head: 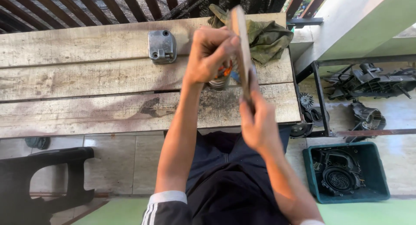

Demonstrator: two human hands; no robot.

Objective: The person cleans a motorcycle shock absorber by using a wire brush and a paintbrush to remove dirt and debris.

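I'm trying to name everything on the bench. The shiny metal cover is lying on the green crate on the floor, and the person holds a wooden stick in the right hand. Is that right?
Not quite. The head view shows the metal cover lying on the wooden bench, not on the green crate, which sits on the floor holding dark machine parts. The rest is right: the right hand does hold the wooden stick.

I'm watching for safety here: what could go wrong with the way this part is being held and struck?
The left hand grips the small metal part right beside the wooden stick held by the right hand; a miss could hit fingers. The part sits near the wooden bench edge and might drop onto the tiles.
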